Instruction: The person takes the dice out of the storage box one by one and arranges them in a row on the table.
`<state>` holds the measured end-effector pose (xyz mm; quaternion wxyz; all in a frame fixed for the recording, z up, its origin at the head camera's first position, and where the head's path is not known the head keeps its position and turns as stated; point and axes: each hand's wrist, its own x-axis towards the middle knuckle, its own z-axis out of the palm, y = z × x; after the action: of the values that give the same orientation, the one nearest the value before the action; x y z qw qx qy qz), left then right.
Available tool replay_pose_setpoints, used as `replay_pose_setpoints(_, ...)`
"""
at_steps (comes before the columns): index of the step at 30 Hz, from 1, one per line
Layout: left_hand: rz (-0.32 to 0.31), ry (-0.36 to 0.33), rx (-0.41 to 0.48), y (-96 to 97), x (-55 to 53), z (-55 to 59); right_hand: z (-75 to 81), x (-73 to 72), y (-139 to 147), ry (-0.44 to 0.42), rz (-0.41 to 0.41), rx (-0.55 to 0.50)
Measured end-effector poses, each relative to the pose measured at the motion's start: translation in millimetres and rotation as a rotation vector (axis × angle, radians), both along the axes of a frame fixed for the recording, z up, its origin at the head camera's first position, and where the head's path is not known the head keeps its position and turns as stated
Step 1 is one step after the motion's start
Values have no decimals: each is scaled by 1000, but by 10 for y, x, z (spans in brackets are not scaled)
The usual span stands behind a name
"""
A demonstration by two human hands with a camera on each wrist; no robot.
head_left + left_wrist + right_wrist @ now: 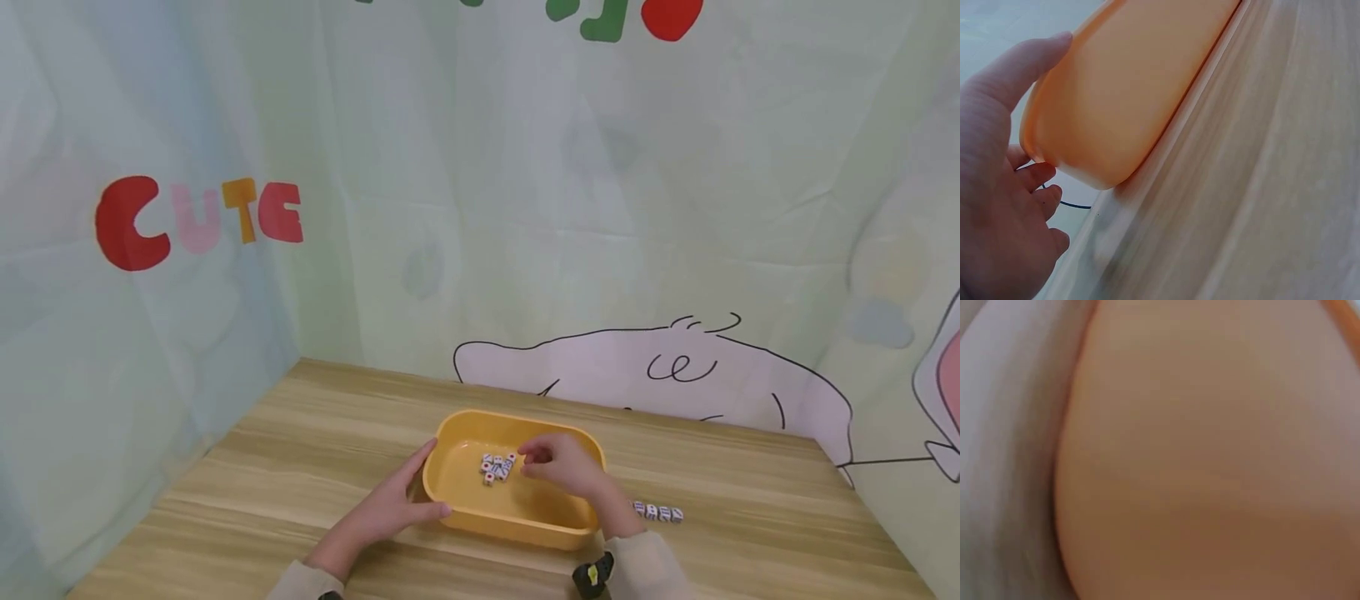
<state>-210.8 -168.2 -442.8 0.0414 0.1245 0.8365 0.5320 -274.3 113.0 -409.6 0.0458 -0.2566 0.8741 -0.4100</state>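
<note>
A yellow plastic basin (525, 502) stands on the table, with several white dice (496, 469) clustered on its floor left of the middle. My left hand (386, 502) grips the basin's left end, thumb on the near rim and fingers round the far side. In the left wrist view the thumb (1032, 59) lies against the rim of the orange-looking basin (1122, 81). Inside the basin, my right hand (562, 465) hovers just right of the dice, fingers bent and thumb apart from the forefinger; no die shows between them. The right wrist view holds only the blurred basin wall (1210, 437).
A short row of dice (657, 512) lies on the wood-grain table (300, 450) right of the basin, partly behind the right forearm. Printed cloth (525, 208) hangs behind the table and along its left side.
</note>
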Motion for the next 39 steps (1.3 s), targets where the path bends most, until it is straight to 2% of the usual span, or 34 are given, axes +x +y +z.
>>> replay_pose_setpoints(4, 4, -9, -1, 2, -4, -16, -45, -11, -86, -27, 12, 5)
replay_pose_setpoints(12, 6, 9, -17, -7, -9, -18, -50, -33, -229, 7, 37, 48)
replay_pose_setpoints(17, 9, -4, -20, -12, -7, -23, -57, -29, -277, -10, 54, 60)
replay_pose_setpoints(31, -7, -5, -10, -4, -14, 32, -119, -46, -267, -30, 40, 51)
replay_pose_setpoints(39, 7, -20, -9, 7, -14, 7, -131, -29, -289, -32, 21, 92)
